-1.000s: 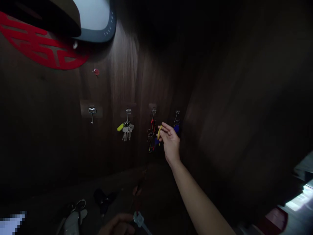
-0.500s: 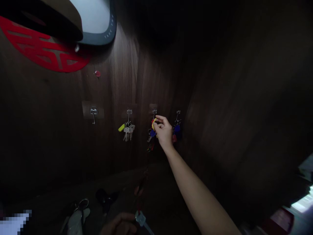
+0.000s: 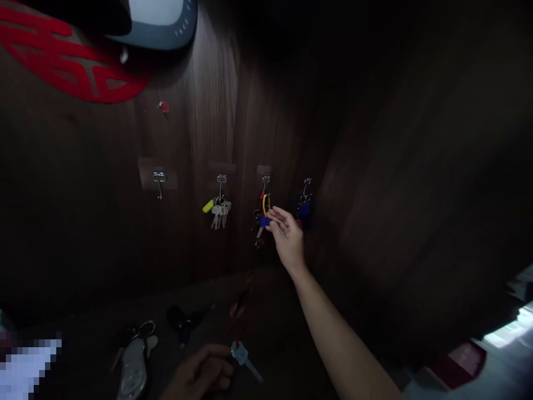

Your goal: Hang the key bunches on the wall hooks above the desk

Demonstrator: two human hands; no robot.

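My right hand (image 3: 288, 238) is raised at the dark wood panel, thumb and fingers apart, just right of a hanging bunch of keys. That bunch has a yellow loop (image 3: 266, 205), a blue-headed key (image 3: 264, 221) and red cord, and hangs from the third metal hook (image 3: 265, 179). Whether the fingertips still brush it I cannot tell. Low in shadow, my left hand (image 3: 204, 369) has loosely bent fingers with nothing visible in them. Its index fingertip is close to a key with a pale head (image 3: 240, 353), lying on the dark surface.
Silver keys with a yellow tag (image 3: 208, 206) hang on the second hook. Blue-headed keys (image 3: 304, 209) hang on the fourth. A bare hook (image 3: 159, 178) is at left. Below lie a key ring with a grey fob (image 3: 134, 364) and black-handled scissors (image 3: 180, 321). A cap (image 3: 162, 28) hangs above.
My right hand has let go of the yellow loop and drawn slightly right and away. The bunch now hangs on the hook. The view has tilted a little downward.
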